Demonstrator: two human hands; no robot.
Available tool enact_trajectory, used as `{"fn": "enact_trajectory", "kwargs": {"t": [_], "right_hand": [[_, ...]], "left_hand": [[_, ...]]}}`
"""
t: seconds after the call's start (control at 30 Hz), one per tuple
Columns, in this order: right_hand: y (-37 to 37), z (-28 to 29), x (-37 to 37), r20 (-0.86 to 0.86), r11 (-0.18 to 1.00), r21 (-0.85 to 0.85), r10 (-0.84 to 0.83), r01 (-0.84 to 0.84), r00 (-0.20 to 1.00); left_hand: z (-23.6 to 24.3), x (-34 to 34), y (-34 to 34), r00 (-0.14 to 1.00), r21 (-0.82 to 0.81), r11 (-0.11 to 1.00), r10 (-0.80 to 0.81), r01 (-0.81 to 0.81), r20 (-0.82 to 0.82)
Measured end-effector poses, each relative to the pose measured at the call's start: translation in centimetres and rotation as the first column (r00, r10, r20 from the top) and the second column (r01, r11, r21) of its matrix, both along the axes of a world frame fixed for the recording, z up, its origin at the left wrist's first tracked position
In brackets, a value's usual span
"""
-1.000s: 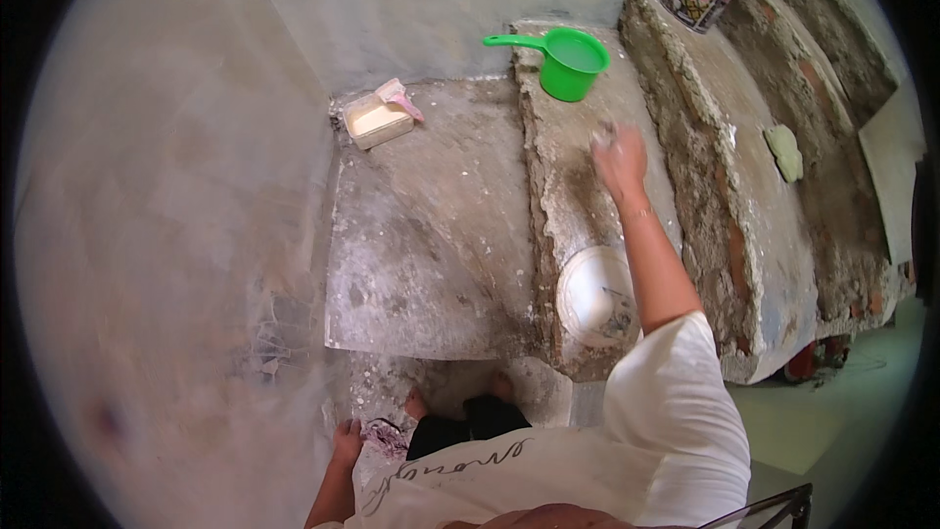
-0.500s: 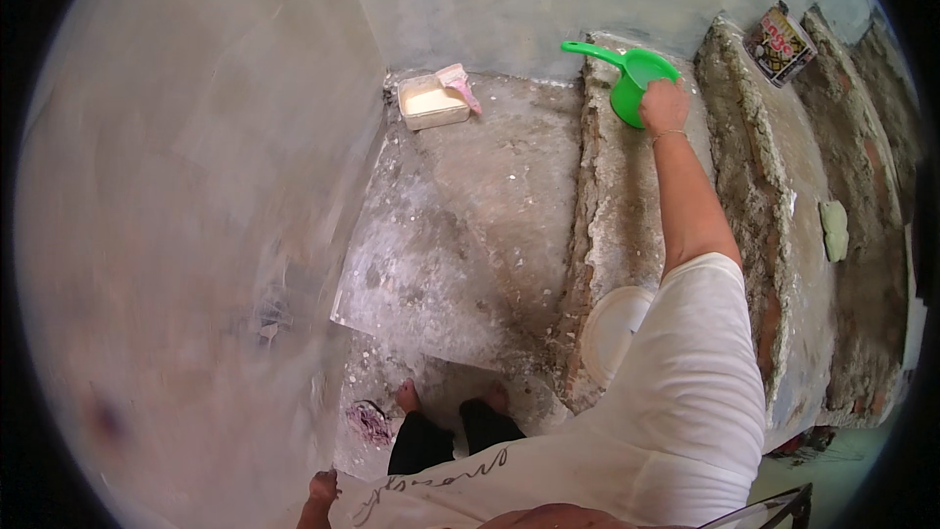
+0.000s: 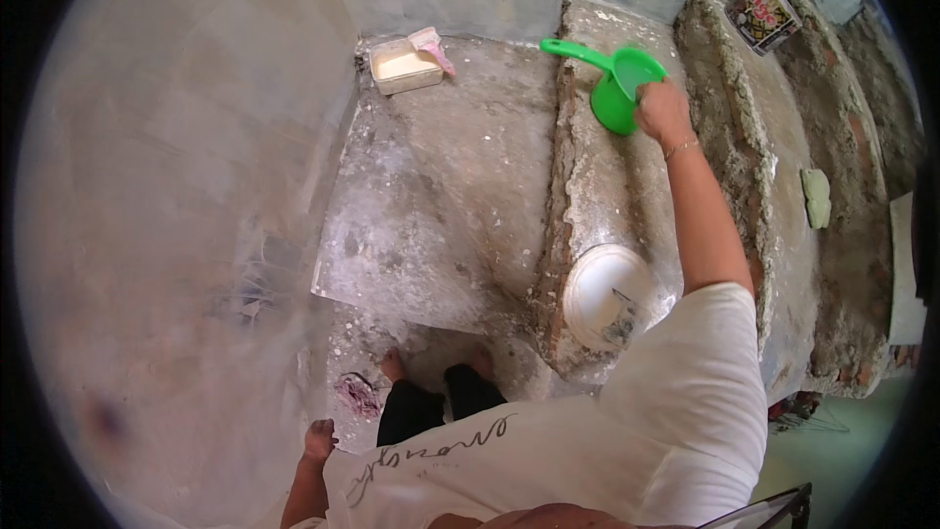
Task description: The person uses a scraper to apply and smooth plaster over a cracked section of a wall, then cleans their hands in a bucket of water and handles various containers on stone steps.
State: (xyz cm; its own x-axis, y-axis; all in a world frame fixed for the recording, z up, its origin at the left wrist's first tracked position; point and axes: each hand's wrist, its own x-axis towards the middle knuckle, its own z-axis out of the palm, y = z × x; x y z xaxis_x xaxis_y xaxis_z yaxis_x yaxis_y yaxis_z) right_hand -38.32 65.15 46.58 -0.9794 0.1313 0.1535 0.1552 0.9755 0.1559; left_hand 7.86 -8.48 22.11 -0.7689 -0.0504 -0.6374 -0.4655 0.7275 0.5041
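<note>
My right hand (image 3: pixel 664 116) is closed on the near right rim of a green dipper (image 3: pixel 617 96) on a rough step, its long handle pointing left. My left hand (image 3: pixel 319 439) is low beside my body at the lower left, fingers curled; whether anything is in them I cannot make out. Below my right forearm, on the same step, lies a round white lid or tray (image 3: pixel 595 296) with a dark tool on it, partly behind my sleeve. A shallow container of cream liquid (image 3: pixel 397 67) with a pink-handled brush (image 3: pixel 435 51) across it sits in the landing's back corner.
More broken steps (image 3: pixel 729 167) rise to the right, bearing a printed can (image 3: pixel 760 12) and a pale green cloth or pad (image 3: pixel 817 198). A grey plastered wall (image 3: pixel 166 186) runs along the left and back. My bare feet are below the landing edge, beside a purple stained bundle (image 3: pixel 357 395).
My right hand has reached forward to the dipper and taken hold of it; the dipper has since moved slightly toward me. The view has shifted, and more of the white lid shows now.
</note>
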Motion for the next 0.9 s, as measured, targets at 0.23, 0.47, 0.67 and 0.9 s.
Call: {"fn": "enact_trajectory", "kwargs": {"t": [0.23, 0.47, 0.67, 0.9], "right_hand": [[-2.1, 0.3, 8.0, 0.024, 0.995, -0.085, 0.051, -0.049, 0.998], [-2.8, 0.4, 12.7, 0.061, 0.982, -0.115, 0.157, -0.15, 0.986], [-1.5, 1.6, 12.2, 0.305, 0.905, -0.425, 0.123, 0.019, 0.944], [1.5, -3.7, 6.0, 0.322, 0.762, -0.634, 0.106, 0.132, 0.941]], "left_hand": [[6.6, -6.7, 5.4, 0.713, -0.033, 0.787, 0.575, -0.617, 0.401], [-2.4, -2.2, -3.6, 0.952, 0.168, 0.948, 0.24, -0.272, 0.187], [-1.2, -2.3, -3.2, 0.938, 0.149, 0.941, 0.269, -0.305, 0.219], [3.1, -4.6, 1.2, 0.973, 0.135, 0.973, 0.166, -0.189, 0.162]]}}
